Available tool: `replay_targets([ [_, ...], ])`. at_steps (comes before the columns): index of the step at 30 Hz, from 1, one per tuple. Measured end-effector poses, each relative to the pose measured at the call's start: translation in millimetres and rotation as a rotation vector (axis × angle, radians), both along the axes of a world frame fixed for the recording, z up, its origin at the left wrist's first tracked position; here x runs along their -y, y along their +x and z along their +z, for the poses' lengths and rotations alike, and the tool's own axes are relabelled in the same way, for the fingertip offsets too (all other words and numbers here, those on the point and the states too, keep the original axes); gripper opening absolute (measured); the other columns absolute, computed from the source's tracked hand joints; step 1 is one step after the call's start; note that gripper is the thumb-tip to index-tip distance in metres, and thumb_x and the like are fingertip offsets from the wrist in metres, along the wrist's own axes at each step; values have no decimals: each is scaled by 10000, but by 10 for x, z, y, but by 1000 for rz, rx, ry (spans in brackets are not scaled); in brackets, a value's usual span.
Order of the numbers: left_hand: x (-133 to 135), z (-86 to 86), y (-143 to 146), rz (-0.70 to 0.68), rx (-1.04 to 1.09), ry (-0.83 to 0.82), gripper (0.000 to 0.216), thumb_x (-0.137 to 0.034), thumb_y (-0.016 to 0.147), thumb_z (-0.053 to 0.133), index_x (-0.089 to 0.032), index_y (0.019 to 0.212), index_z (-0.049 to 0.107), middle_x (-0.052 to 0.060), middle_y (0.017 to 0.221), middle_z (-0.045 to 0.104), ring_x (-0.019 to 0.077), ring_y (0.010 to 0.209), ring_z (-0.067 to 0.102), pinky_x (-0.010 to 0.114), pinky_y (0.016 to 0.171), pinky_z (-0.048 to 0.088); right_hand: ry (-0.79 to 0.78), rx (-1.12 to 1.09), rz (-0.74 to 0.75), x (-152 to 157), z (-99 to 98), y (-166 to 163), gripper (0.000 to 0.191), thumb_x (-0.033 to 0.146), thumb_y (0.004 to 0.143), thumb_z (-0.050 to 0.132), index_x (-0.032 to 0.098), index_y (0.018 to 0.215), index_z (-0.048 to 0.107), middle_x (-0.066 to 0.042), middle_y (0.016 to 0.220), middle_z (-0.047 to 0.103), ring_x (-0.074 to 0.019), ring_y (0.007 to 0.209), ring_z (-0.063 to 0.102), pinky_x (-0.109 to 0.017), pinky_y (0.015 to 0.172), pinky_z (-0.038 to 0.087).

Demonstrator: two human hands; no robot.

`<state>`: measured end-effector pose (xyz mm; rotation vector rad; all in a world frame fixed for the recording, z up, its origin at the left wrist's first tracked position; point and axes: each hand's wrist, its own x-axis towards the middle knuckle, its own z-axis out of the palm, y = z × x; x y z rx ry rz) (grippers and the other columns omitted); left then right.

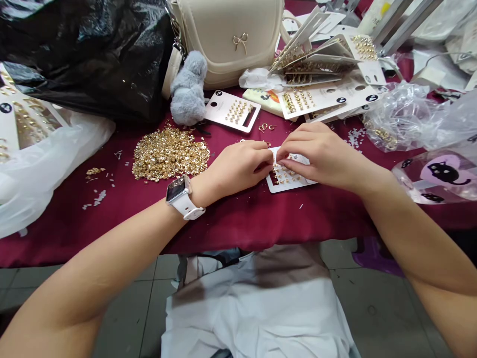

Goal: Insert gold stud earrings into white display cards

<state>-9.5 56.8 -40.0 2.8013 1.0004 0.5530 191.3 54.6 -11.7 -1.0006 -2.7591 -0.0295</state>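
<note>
A white earring card (288, 180) studded with small gold earrings lies on the dark red tablecloth (238, 219) in front of me. My left hand (233, 168), with a white smartwatch on the wrist, rests on the card's left edge with fingers curled. My right hand (324, 154) pinches at the card's top, fingertips meeting the left hand's; whatever is between the fingertips is too small to name. A heap of loose gold earrings (169, 154) lies just left of my left hand.
Another filled card (233, 111) and a stack of cards (324, 74) lie behind. A cream handbag (229, 37) with a grey plush charm (188, 89), a black plastic bag (85, 54), a white bag (33, 164) and clear plastic bags (421, 119) ring the work spot.
</note>
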Motion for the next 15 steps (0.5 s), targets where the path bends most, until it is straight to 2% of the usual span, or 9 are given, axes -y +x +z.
replay_targets([
  [15, 9, 29, 9, 8, -27, -43, 199, -218, 901, 501, -127, 858, 674, 49, 807, 638, 152, 748, 595, 245, 662, 425, -29, -22, -10, 1, -1, -13, 242, 267, 914, 453, 187, 877, 678, -76, 864, 696, -230, 893, 588, -375, 817, 408],
])
